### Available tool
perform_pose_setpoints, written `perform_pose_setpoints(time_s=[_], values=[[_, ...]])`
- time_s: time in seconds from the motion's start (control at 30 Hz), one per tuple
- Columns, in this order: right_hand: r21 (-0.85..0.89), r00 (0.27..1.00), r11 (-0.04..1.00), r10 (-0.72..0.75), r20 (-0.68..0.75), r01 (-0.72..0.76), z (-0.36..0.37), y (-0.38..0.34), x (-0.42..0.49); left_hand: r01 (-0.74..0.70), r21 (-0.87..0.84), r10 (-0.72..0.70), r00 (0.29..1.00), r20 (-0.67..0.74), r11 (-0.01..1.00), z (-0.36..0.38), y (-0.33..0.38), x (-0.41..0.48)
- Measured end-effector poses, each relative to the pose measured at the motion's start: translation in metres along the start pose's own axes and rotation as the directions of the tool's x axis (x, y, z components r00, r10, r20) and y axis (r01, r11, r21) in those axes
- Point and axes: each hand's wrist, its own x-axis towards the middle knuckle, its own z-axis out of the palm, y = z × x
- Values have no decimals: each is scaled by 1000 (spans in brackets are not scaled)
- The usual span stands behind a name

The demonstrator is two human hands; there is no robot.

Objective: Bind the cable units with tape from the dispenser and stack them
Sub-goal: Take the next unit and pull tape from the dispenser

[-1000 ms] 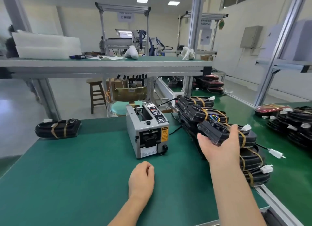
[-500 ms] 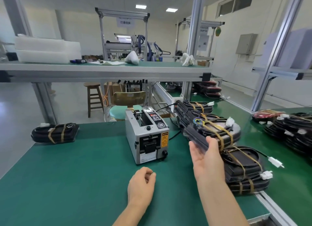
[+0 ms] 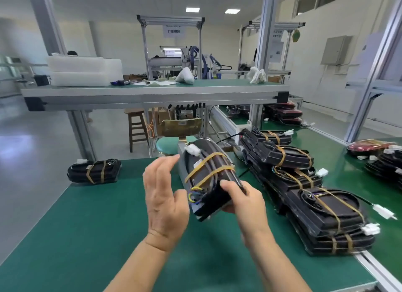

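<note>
Green worktop [image 3: 87, 237], seen from your head camera. Stacked cable units [image 3: 315, 209], black and banded with tan tape, run along its right edge. One cable unit [image 3: 208, 172] is up off the worktop near the middle, tilted, two tape bands across it. Your right hand [image 3: 243, 201] grips its near end, fingers curled round. Your left hand [image 3: 163, 196] is beside it, fingers loose and straight, holding nothing; whether the thumb makes contact is unclear. Lone bound unit [image 3: 93, 170] sits at the far left corner. Tape dispenser [image 3: 181, 147] is mostly hidden behind the held unit. White connector [image 3: 192, 149] sits at the unit's far end.
</note>
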Motion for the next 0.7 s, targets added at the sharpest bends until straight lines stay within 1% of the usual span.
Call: perform_pose_setpoints(time_s=[0.03, 0.07, 0.13, 0.17, 0.23, 0.3, 0.4, 0.5, 0.6, 0.63, 0.67, 0.7], values=[[-116, 997, 990, -78, 15, 79, 4, -2, 2, -46, 19, 46, 999, 15, 999, -6, 1, 7], [-210, 987, 964, -157, 40, 162, 7, -3, 4, -93, 43, 90, 994, 59, 995, -11, 1, 14], [-326, 953, 895, -283, 113, 304, 18, -6, 8, -172, 82, 149, 962, 229, 982, -16, -2, 24], [-374, 933, 855, -323, 160, 360, 23, -7, 10, -188, 88, 148, 929, 338, 978, -18, -5, 26], [-461, 895, 769, -345, 283, 443, 32, -6, 13, -148, 71, 88, 840, 535, 986, -22, -10, 30], [-468, 850, 730, -305, 429, 498, 37, -5, 16, -50, 49, 5, 753, 658, 998, -27, -18, 30], [-447, 782, 709, -239, 576, 546, 42, -4, 20, 46, 82, -92, 680, 728, 996, -33, -28, 27], [-415, 752, 729, -205, 626, 544, 49, -5, 25, 112, 106, -154, 650, 744, 988, -37, -36, 28], [-360, 692, 718, -230, 684, 595, 50, -5, 28, 186, 131, -218, 606, 765, 974, -41, -43, 32], [-325, 681, 737, -243, 691, 593, 49, -3, 29, 197, 135, -229, 603, 765, 971, -41, -43, 32], [-268, 692, 786, -260, 674, 557, 49, 0, 31, 190, 137, -226, 607, 762, 972, -41, -44, 31], [-189, 740, 858, -276, 614, 477, 47, 5, 34, 168, 140, -215, 618, 756, 976, -39, -44, 28]])
